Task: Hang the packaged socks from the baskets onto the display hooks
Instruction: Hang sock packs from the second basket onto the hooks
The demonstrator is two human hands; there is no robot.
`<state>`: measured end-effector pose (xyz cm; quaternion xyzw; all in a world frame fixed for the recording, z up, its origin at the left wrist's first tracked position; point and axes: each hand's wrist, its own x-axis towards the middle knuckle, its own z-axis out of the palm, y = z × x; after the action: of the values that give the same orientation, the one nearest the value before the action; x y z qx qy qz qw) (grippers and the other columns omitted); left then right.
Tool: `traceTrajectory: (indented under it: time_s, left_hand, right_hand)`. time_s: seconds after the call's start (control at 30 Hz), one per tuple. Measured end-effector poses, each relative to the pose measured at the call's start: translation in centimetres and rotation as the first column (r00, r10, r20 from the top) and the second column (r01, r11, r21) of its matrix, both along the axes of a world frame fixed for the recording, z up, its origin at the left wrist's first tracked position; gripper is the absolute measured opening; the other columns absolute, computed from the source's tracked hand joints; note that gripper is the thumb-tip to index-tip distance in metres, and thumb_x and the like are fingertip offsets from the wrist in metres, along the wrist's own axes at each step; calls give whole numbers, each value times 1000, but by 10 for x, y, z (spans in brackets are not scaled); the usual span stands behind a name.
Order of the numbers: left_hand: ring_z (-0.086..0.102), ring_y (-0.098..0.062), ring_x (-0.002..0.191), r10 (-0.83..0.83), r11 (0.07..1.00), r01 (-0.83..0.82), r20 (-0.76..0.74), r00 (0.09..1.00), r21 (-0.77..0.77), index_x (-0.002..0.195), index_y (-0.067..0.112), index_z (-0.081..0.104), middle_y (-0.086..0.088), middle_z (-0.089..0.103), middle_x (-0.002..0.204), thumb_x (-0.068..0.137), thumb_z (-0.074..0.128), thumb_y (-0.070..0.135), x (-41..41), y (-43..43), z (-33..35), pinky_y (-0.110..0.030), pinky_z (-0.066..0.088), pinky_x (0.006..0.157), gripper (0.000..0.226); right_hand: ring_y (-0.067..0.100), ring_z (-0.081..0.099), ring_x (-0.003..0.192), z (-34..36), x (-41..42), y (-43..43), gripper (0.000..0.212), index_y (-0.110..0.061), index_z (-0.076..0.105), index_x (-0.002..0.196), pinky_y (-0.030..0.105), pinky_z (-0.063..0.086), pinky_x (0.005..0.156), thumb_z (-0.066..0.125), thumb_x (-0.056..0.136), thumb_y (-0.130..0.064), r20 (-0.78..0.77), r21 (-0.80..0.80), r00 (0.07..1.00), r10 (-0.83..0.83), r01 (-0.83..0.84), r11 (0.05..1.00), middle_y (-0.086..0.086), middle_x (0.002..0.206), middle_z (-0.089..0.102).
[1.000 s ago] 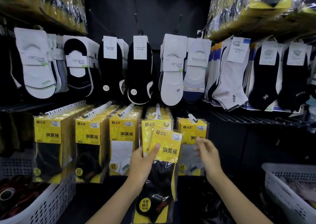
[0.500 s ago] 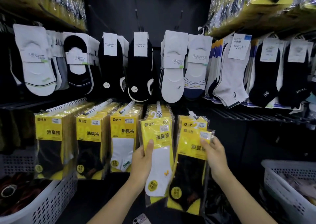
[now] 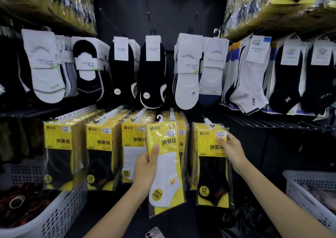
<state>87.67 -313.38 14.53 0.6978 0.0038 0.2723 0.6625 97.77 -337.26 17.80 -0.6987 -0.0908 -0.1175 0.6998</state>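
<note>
At left hand (image 3: 145, 166), yellow-carded white sock pack (image 3: 164, 157)

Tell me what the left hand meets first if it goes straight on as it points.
Probably the yellow sock packs hanging behind the white-sock pack that the left hand grips, though depth is unclear.

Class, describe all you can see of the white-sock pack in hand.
The white-sock pack is a clear plastic sleeve over a yellow card with black print, holding a white ankle sock with a small yellow motif and round yellow sticker. A white hook tops it. Tilted slightly, it hangs on nothing; the left hand grips its left edge.
</note>
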Motion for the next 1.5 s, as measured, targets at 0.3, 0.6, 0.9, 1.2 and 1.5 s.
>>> traceTrajectory:
  time_s: [0.3,0.6,0.9,1.2,1.5]
  left_hand:
    - [66,-16,70,-100,995,99,-63,993,-26,89,8,68,-3,71,79,95,46,41,0,-19,-2,-25,49,62,40]
    - [38,-13,50,-254,957,264,-89,963,121,79,0,57,-6,43,59,90,48,48,14,-79,-3,-17,28,46,50]
    - [52,18,85,-295,950,304,-115,949,74,141,27,33,28,51,104,95,53,37,20,-109,-3,3,40,65,52]
    - [50,7,113,-265,949,285,-153,952,131,149,25,24,16,47,136,98,48,35,53,-103,-17,-4,41,88,57]
    - [34,-16,137,-242,939,294,-263,934,179,151,17,20,2,31,153,98,47,34,101,-91,-31,-15,37,98,61]
  right_hand:
    - [21,58,97,-34,-1,-4,33,-11,53,101,27,46,80,76,79,-22,-69,-42,914,-399,397,917,7,103,57]
    - [11,71,87,-28,-60,24,23,-17,65,105,17,53,64,61,89,-32,-14,138,989,149,-145,980,-2,97,75]
    - [13,68,85,-20,-36,-3,21,-7,63,110,19,52,65,59,93,-17,-38,190,993,-108,113,975,6,100,71]
    - [10,66,75,-28,24,8,21,-6,65,101,18,51,59,68,87,-22,-61,33,977,-203,205,978,3,89,70]
    - [23,61,100,-57,64,18,33,-7,59,109,25,43,79,72,84,-24,-197,28,858,-474,488,872,9,111,64]
